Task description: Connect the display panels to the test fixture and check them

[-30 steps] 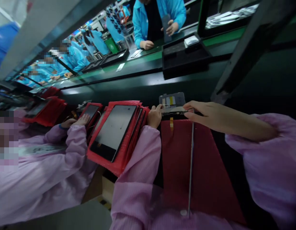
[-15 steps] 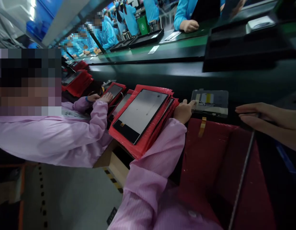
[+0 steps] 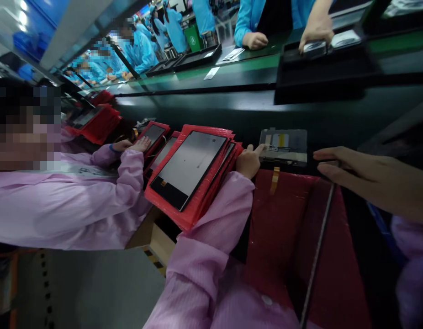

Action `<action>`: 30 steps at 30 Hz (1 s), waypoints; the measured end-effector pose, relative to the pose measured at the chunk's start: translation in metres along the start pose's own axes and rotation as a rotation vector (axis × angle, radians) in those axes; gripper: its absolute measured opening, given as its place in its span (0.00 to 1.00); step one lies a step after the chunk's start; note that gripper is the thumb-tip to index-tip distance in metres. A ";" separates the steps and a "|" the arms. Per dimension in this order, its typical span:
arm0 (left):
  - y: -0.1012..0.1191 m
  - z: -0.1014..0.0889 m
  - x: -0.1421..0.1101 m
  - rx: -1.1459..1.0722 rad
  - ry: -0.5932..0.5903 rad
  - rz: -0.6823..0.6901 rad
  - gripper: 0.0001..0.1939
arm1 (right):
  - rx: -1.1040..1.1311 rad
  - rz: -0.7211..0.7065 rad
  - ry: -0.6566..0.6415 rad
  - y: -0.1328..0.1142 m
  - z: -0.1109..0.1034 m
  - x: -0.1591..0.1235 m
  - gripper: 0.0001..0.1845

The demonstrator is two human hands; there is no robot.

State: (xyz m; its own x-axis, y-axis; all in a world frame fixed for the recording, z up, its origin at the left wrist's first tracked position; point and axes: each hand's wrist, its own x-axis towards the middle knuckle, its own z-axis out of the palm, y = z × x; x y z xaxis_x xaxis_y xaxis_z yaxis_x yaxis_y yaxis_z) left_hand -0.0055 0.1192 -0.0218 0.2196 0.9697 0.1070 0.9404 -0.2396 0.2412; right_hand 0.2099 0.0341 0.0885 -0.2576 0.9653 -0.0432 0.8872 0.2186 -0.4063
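My left hand (image 3: 248, 161) has its index finger stretched out to the left edge of a clear plastic plate (image 3: 297, 139) with a yellow strip on it. Its other fingers are partly bent, and I see nothing in them. Right of the plate, my right hand (image 3: 365, 176) hovers with long straight fingers, apart from the plate and holding nothing visible. Below the plate lies a red sheet (image 3: 276, 228) with a gold flex cable (image 3: 275, 180) at its top edge. A thin grey edge (image 3: 317, 256) slants across the sheet. Beside my left forearm is a screen panel (image 3: 191, 162) on stacked red foam sleeves (image 3: 198, 210).
At left, a co-worker in a pink sleeve (image 3: 95, 205) rests a hand (image 3: 141, 144) on another panel. Across the green conveyor (image 3: 245, 68), a co-worker's hand (image 3: 317, 32) is over a black tray (image 3: 321, 73). A cardboard box (image 3: 161, 242) stands below.
The view has shifted, so most things sit further left. My hands keep nearly the same pose by the plate. The co-worker opposite has lowered a hand to a small flat item at the tray.
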 end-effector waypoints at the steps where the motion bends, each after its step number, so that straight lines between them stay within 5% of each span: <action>1: -0.001 0.002 0.001 -0.027 0.013 -0.017 0.26 | 0.021 -0.002 -0.017 0.000 0.000 -0.001 0.29; 8: -0.008 0.013 0.008 -0.244 0.159 -0.097 0.24 | 0.031 -0.083 0.000 -0.005 0.002 -0.007 0.27; 30: -0.005 0.007 0.003 -0.140 0.130 -0.029 0.24 | 0.055 -0.090 -0.016 -0.016 -0.007 -0.014 0.20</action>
State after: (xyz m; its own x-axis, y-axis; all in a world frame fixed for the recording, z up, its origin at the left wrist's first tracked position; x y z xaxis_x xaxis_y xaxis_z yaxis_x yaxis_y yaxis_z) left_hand -0.0081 0.1233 -0.0293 0.1487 0.9642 0.2196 0.8988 -0.2244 0.3766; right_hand 0.2019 0.0185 0.1023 -0.3422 0.9394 -0.0184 0.8376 0.2961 -0.4591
